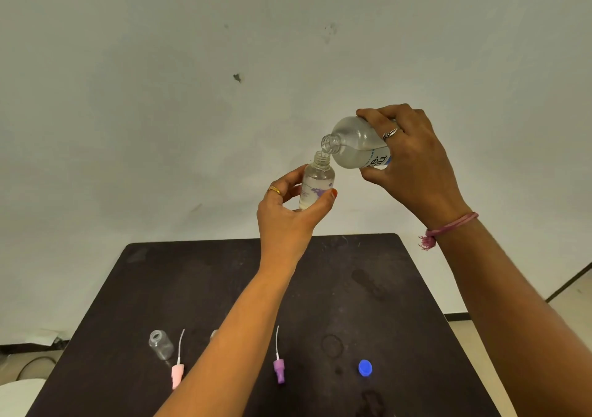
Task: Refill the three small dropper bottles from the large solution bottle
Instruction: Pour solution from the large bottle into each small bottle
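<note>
Head view looks down on a dark, scuffed square table (224,272) pushed up against a pale wall (160,96). Going from the left: a small clear plastic bottle (161,344) stands open and uncapped near the front-left of the table, and right beside it lies a pale pink sprayer top with a thin white dip tube (177,368). A bit of another small bottle (214,334) peeks out from behind the left forearm, can't make out much of it.

Left hand (288,211) is raised well above the table, fingers and thumb wrapped round a small clear dropper bottle with a purple print on it (315,183), held upright with its neck open. There's some liquid in it. Down on the table, a purple sprayer top with its own white tube (278,365) lies just right of that forearm.

Right hand (413,160) is gripping the large clear solution bottle with a white and blue label (355,144), tipped over so its open mouth sits right at the small bottle's neck, touching or nearly so. A pink thread band (448,227) is tied on that wrist. A round blue screw cap (365,368) sits on the table toward the front right, well apart from the other bits.
</note>
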{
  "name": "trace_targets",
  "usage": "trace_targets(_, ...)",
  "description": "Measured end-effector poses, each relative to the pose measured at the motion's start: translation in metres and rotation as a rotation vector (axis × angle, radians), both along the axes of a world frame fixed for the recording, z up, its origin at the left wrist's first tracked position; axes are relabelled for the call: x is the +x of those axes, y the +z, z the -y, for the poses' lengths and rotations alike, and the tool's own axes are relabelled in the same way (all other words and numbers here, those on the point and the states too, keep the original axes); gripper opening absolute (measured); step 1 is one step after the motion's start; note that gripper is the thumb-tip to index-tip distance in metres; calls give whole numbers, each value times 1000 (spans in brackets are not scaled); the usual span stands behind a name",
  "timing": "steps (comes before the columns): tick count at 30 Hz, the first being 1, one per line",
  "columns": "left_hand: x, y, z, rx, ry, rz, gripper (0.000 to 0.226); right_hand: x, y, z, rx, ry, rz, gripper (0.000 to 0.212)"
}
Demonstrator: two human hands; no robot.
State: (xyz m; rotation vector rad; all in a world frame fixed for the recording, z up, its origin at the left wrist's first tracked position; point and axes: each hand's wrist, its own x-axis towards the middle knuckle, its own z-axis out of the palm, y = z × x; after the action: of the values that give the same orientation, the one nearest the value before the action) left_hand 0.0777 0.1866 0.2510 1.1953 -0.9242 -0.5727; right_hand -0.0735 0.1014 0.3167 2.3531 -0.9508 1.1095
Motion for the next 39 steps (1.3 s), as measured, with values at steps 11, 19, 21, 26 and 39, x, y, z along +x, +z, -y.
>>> trace_targets(11, 0, -1, 0, -1, 1, 5, 49, 0, 0, -1, 4, -1, 2, 72)
trace_targets(19, -1, 0, -1, -7, -7, -9, 50, 0, 1, -3, -2, -1, 6, 71)
trace_targets(21, -1, 1, -2, -8, -9, -9, 50, 0, 1, -3, -4, -2, 10, 71)
trace_targets(26, -1, 1, -2, -10, -8, -5, 49, -1, 1, -3, -2, -5, 6, 72)
trace_targets(39, -2, 1, -3, -15, -13, -13, 50, -2, 0, -5, -5, -3, 9, 72)
